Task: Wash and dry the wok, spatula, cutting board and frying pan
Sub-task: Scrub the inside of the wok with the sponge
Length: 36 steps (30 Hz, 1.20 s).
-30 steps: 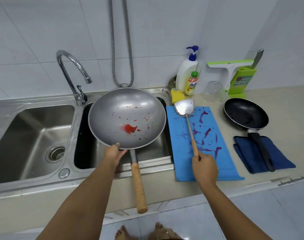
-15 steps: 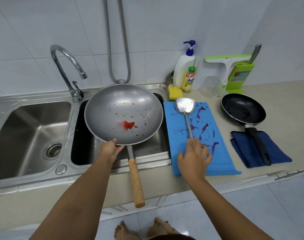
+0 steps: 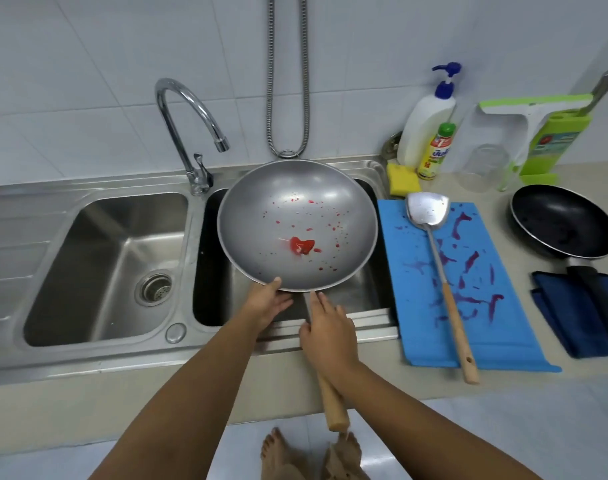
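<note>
Left-hand grip pinches the near rim of the wok, thumb on top, the stained bowl lying ahead of it over the sink. Right-hand grip lies over the wooden handle, which runs back toward the person (closed round it or not, hard to tell).

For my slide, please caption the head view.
Left hand holds the stained wok by its rim, right hand on its handle, over the sink.

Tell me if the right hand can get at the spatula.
Likely yes, once freed: the right hand grips the wok by its handle, and the spatula lies uncovered on the cutting board beside it.
</note>
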Each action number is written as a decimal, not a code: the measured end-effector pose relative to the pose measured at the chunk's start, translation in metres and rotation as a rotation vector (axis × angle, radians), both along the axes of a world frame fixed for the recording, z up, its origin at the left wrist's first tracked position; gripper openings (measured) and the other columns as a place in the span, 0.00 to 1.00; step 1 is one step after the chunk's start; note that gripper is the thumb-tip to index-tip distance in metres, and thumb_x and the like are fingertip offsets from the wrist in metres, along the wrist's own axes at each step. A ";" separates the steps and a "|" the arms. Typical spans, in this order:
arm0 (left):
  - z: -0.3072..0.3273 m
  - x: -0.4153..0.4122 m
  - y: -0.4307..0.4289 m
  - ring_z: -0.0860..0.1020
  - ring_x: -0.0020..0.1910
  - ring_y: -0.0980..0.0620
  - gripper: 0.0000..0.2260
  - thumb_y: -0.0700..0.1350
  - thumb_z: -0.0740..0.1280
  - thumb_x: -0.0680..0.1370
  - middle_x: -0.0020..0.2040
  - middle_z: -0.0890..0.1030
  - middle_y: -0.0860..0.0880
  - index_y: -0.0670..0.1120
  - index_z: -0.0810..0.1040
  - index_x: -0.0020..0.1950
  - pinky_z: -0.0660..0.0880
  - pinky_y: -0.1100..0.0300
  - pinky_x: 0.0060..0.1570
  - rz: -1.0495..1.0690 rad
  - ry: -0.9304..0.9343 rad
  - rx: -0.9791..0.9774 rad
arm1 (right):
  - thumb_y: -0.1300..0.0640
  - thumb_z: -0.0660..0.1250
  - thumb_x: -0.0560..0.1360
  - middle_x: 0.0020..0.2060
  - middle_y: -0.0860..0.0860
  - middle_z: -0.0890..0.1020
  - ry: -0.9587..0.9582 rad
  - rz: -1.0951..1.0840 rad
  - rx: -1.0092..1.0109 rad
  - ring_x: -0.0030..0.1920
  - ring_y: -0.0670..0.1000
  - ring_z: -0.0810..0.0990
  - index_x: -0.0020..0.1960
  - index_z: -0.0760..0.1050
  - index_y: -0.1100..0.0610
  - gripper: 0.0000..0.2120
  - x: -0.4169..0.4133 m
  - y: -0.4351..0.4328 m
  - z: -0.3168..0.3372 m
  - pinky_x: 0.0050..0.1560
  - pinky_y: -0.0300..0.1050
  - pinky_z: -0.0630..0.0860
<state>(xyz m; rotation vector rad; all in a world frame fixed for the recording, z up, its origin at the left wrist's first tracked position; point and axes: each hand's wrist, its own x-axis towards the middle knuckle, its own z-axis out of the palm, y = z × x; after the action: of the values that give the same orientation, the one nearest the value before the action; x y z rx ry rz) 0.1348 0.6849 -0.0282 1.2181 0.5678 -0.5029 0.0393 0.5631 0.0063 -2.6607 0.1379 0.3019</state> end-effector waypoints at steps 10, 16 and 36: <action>0.024 0.068 0.080 0.65 0.72 0.40 0.31 0.44 0.66 0.79 0.74 0.65 0.42 0.42 0.55 0.78 0.64 0.45 0.70 -0.122 -0.389 0.956 | 0.54 0.57 0.80 0.76 0.48 0.63 -0.001 -0.045 -0.012 0.70 0.53 0.64 0.79 0.57 0.52 0.28 0.008 0.009 -0.008 0.70 0.44 0.64; 0.064 0.155 0.100 0.54 0.77 0.41 0.30 0.42 0.62 0.77 0.78 0.54 0.39 0.41 0.56 0.77 0.51 0.46 0.75 -0.370 -0.794 1.584 | 0.52 0.57 0.79 0.75 0.46 0.65 0.030 -0.052 -0.089 0.69 0.53 0.67 0.78 0.58 0.50 0.27 0.009 0.013 -0.006 0.69 0.46 0.66; 0.076 0.221 0.115 0.45 0.78 0.43 0.30 0.42 0.53 0.80 0.80 0.46 0.44 0.41 0.43 0.79 0.45 0.44 0.76 -0.712 -0.611 1.867 | 0.47 0.54 0.81 0.76 0.45 0.62 0.070 -0.061 -0.154 0.74 0.49 0.63 0.79 0.55 0.47 0.26 0.010 0.014 0.002 0.74 0.48 0.55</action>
<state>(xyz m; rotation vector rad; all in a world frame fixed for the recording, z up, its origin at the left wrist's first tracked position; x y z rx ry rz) 0.3558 0.7995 0.0481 3.2478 -0.1509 0.0140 0.0492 0.5776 0.0079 -2.7922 0.2747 0.3792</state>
